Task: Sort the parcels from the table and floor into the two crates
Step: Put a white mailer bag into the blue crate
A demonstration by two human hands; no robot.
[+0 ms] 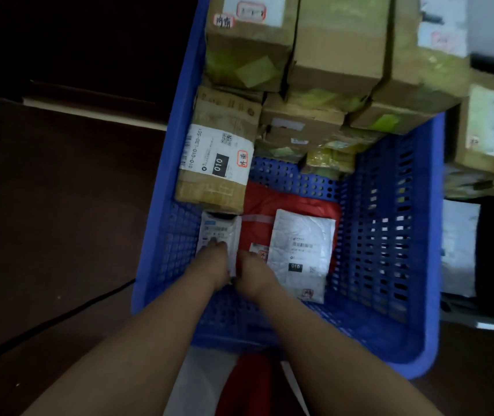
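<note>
From the head camera, both arms reach down into the blue perforated plastic crate [390, 235]. The left hand [214, 259] and the right hand [253, 270] meet on a small white plastic mailer pouch with a barcode label [218, 232], which stands on edge against the crate's wall at about 9 o'clock. The left hand's fingers lie over the pouch's face; whether the right hand grips its edge or only touches it, I cannot tell.

The pouch looks light, soft and slick, so I'd hold it by its edges rather than the flat face.

Beside it, toward 3 o'clock, a red plastic mailer bag [293, 202] lies flat with a white padded envelope marked 010 [299, 253] on top. At 12 o'clock sits a brown taped cardboard box with a white 010 label [215, 160], and more cartons are stacked beyond.

The picture is dim and blurred. Most label print is unreadable, the fingertips are hidden, and only 1 crate shows.
</note>
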